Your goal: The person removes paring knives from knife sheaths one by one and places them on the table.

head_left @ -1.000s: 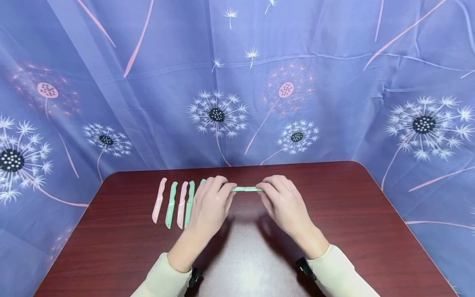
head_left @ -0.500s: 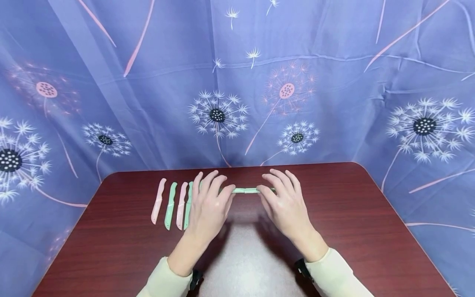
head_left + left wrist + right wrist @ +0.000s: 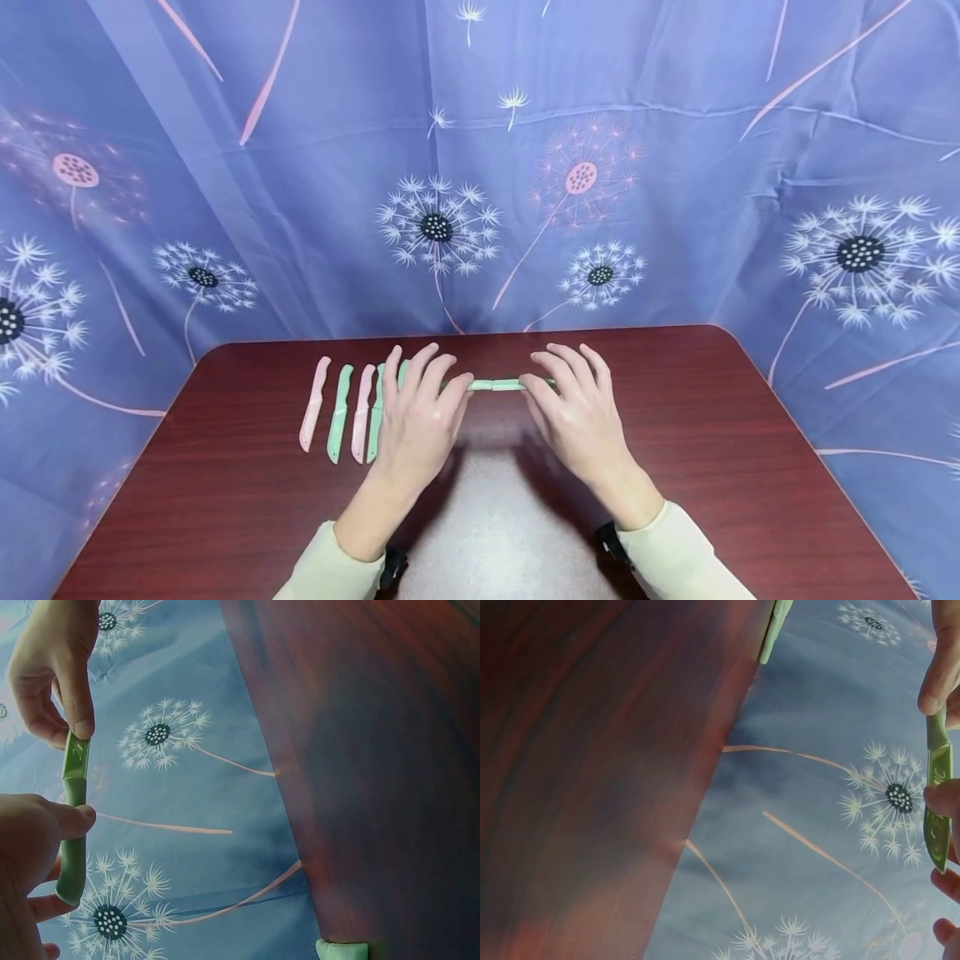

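Observation:
A green knife with a green sheath over its blade [image 3: 495,385] is held level above the table, spanning both hands. My left hand [image 3: 422,417] pinches the handle [image 3: 73,874] between thumb and fingers, its other fingers raised. At the opposite end, my right hand [image 3: 579,408] pinches the sheathed blade [image 3: 939,769], which bears pale lettering in the right wrist view. Left of the hands lies a row of similar sheathed knives: a pink knife [image 3: 315,407], a green knife [image 3: 340,415], another pink knife [image 3: 363,415] and more green, partly hidden behind my left hand.
The dark red wooden table [image 3: 720,467] has a glare patch near the front. Behind it and at both sides hangs a blue curtain [image 3: 675,208] with a dandelion print. Dark wrist straps [image 3: 615,543] sit at the pale sleeves [image 3: 678,546].
The free fingers of both hands have lifted and spread, while thumbs keep pinching the knife. The knife stays about level in the same place. The view has shifted slightly.

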Demonstrator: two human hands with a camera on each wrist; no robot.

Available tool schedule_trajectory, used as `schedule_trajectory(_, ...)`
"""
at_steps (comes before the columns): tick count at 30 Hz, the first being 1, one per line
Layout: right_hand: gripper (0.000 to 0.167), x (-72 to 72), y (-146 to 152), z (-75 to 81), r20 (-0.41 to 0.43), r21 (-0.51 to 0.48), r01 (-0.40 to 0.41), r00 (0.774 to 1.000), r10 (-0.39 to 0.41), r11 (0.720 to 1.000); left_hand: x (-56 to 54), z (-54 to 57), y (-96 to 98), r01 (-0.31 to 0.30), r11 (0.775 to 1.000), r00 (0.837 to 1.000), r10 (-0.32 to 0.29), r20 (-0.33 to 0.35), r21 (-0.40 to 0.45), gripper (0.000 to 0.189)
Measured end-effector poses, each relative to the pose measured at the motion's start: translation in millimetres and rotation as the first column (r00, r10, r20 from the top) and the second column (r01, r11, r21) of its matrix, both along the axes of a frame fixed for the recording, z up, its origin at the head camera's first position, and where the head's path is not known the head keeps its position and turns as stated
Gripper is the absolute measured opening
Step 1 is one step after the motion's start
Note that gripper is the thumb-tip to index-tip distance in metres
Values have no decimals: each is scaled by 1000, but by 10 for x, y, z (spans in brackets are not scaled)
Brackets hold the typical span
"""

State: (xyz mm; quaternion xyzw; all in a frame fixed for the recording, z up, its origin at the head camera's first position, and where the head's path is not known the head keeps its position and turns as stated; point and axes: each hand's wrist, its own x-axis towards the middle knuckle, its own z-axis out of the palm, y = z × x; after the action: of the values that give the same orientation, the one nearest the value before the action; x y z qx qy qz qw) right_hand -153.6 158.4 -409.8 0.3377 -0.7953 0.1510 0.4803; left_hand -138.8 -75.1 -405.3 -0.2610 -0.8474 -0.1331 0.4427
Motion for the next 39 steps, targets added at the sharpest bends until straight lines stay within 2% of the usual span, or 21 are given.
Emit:
schedule_trajectory(12,12,-26,-5,16,-54,-20,-2,999,1,1000,-2,26,-11,16,1000,1000,-16,-18,4,9)
schedule_trajectory(28,12,-27,12,41,-100,8,17,995,-16,1000,8,42,-11,-5,999,999,4,-53,-32,16)
schedule_trajectory(39,11,-34,14,55,-102,7,9,995,-9,1000,1,29,-17,-12,999,999,9,-52,-52,18)
